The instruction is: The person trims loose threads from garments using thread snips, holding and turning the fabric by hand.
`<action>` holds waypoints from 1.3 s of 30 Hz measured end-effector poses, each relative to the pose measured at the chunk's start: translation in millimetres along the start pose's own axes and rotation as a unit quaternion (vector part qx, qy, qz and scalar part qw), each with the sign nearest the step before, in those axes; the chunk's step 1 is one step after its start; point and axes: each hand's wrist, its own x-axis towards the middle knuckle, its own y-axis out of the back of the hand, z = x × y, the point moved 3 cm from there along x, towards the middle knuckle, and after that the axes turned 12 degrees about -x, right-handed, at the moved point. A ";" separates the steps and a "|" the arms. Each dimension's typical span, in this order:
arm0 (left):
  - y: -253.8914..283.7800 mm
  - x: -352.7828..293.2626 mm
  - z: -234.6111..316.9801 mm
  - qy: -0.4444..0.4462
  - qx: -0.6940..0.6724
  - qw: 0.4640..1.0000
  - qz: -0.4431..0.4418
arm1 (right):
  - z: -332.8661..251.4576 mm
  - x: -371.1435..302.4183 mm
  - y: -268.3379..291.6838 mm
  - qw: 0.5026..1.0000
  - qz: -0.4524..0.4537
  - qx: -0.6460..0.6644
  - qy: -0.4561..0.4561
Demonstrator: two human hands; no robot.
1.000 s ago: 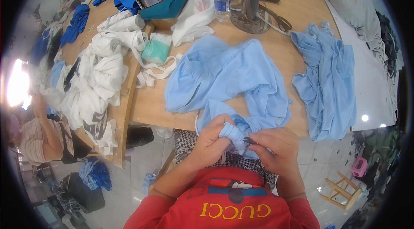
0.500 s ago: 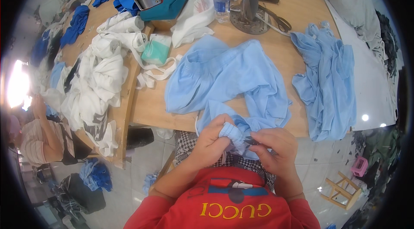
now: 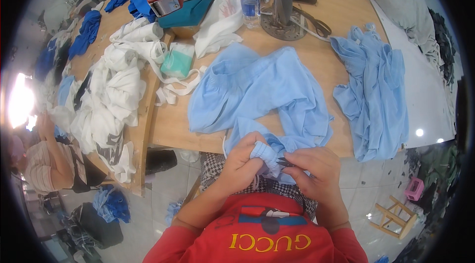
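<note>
A light-blue garment (image 3: 262, 75) lies bunched on the table and hangs over its front edge toward my lap. My left hand (image 3: 242, 160) grips its gathered elastic band (image 3: 264, 151) between thumb and fingers. Pinched in my right hand (image 3: 316, 170) is a small dark pointed tool that looks like thread snips (image 3: 284, 162). Its tip is up against the gathered cloth beside my left fingers. My palm hides most of the tool.
A second light-blue garment (image 3: 373, 95) lies to the right. White cloth (image 3: 116, 85) is heaped on the left, near a green-and-white packet (image 3: 177, 61). Farther back stand a clear plastic bottle (image 3: 250, 8) and a dark round metal base (image 3: 282, 25). A person (image 3: 49, 164) sits at the left.
The view has shifted slightly. My right hand and the dark tool have moved a touch left, closer to the gathered band; my left hand keeps its grip.
</note>
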 end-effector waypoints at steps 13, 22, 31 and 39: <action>-0.9 0.9 0.1 -0.024 0.044 0.999 -0.003 | 0.0 -0.9 0.4 1.000 -0.002 -0.002 0.001; -5.1 1.0 1.6 -0.045 0.050 0.998 -0.003 | -2.1 -7.5 -4.7 0.987 -0.013 0.126 -0.102; -3.1 7.0 10.3 -0.095 0.108 0.988 -0.060 | 29.7 -30.2 -56.4 0.950 -0.102 0.225 -0.190; -68.5 36.0 67.9 -0.099 0.247 0.950 -0.165 | 136.4 -22.3 -71.9 0.916 0.186 0.162 -0.317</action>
